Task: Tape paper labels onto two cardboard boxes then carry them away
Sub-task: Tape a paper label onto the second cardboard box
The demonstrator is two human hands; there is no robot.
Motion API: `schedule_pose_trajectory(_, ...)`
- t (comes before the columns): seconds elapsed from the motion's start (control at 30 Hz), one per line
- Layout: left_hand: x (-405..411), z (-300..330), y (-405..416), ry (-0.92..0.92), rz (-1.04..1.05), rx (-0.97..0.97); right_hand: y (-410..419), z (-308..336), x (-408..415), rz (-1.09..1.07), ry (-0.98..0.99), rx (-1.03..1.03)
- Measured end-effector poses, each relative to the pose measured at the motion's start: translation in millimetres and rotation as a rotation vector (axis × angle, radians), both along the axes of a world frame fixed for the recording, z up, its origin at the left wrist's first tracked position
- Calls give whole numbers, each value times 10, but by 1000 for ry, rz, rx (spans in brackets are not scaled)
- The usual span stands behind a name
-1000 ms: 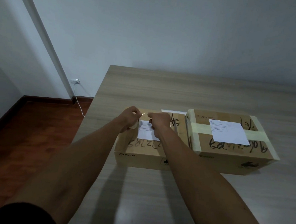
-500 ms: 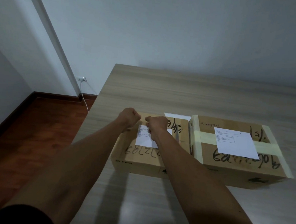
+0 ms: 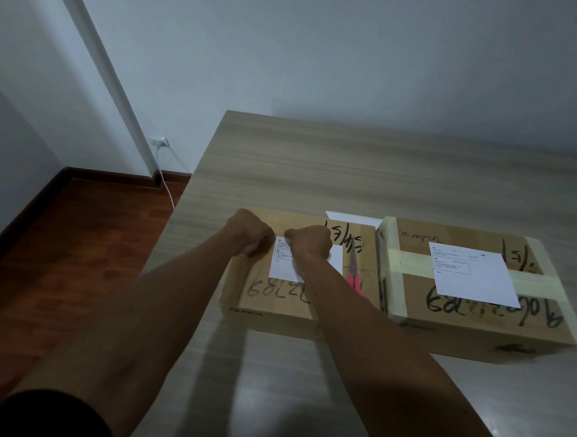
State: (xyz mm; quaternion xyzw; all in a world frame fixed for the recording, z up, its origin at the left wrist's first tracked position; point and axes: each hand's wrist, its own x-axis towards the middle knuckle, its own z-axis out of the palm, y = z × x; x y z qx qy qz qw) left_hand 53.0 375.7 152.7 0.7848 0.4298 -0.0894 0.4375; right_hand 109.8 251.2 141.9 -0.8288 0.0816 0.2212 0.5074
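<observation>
Wood-grain table [image 3: 317, 172] fills most of the view, with a red-brown floor [image 3: 76, 239] to its left and a pale wall [image 3: 324, 51] behind. Two cardboard boxes stand side by side on the table, touching or nearly so. The right box [image 3: 477, 317] is bound with pale tape bands [image 3: 412, 264] and carries a white paper label [image 3: 472, 277] on its lid; whether that label is itself taped down I cannot tell. The left box [image 3: 275, 302] has black handwriting on top and its own white label [image 3: 282, 265] lying near the middle of the lid, partly under the right forearm. Both arms reach out over this box. The left hand [image 3: 249, 232] is curled into a loose fist just left of the label's top corner, and something pale shows under it, possibly a tape roll, though it is too hidden to name. The right hand [image 3: 309, 241] is also curled, knuckles up, resting on the label's upper edge; its fingertips seem pinched together at that corner, but what they pinch cannot be made out. A pair of pink-handled scissors [image 3: 354, 276] lies on the left box beside the right wrist, and a white sheet [image 3: 351, 218] peeks out behind the box. I judge the step in hand to be fixing the label onto the left box at its top edge. The next move likely calls for pressing the tape flat across paper and cardboard without shifting the label, then cutting or tearing it free.
</observation>
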Motion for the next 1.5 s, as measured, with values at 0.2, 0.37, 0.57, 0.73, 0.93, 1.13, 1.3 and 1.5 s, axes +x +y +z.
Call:
schedule_pose_trajectory(0.2, 39, -12, 33, 31, -42, 6, 24, 25, -28, -2, -34, -63)
schedule_pose_trajectory(0.37, 75, -35, 58, 37, -9, -50, 54, 6, -34, -2, -36, -98)
schedule_pose_trajectory(0.57, 118, -36, 65, 55, 21, -82, 67, 5, -49, -11, -43, -120)
schedule_pose_trajectory(0.73, 133, -46, 51, 40, 65, -112, 70, -14, -90, -6, -57, -138)
schedule_pose_trajectory(0.93, 143, -20, -48, 28, 170, -133, 86, -1, -119, 9, -91, -172)
schedule_pose_trajectory(1.13, 127, 25, -41, 50, 203, -138, 18, -6, -34, 12, -90, -187)
schedule_pose_trajectory(1.3, 57, 14, -38, 47, 241, -91, 56, -11, 6, 72, -67, -179)
schedule_pose_trajectory(1.5, 74, -141, 24, 19, 280, -102, 2, 14, 75, 110, -49, -218)
